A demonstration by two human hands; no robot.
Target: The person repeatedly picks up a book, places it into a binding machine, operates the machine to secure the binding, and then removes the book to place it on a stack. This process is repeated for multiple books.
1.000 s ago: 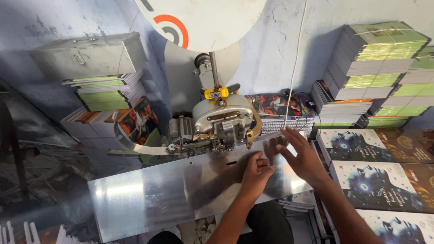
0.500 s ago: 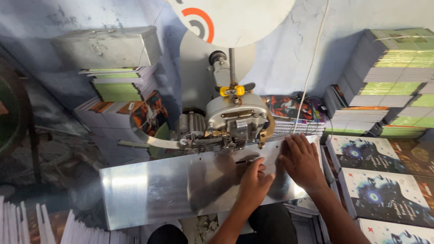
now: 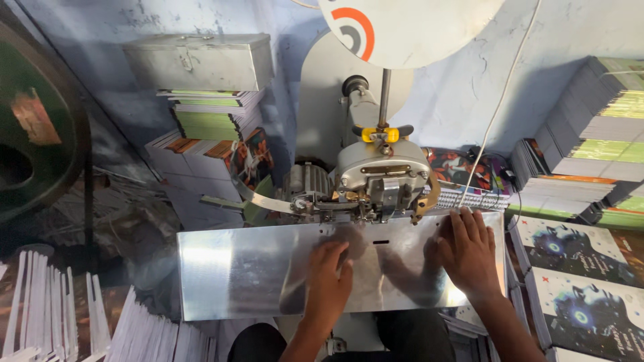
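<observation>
Shiny sheet-metal work table [image 3: 235, 275] at frame centre is pressed by both hands, left hand [image 3: 329, 278] and right hand [image 3: 469, 255], fingers spread flat, nothing clasped. Just above, the grey stitching machine head [image 3: 382, 181] is seen; fingers could be caught if slid nearer.

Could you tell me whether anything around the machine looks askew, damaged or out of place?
Nothing looks damaged or spilled. Both hands, left and right, lie flat on the bare metal table below the machine head. The book stacks at right lean somewhat, but none has toppled.
</observation>
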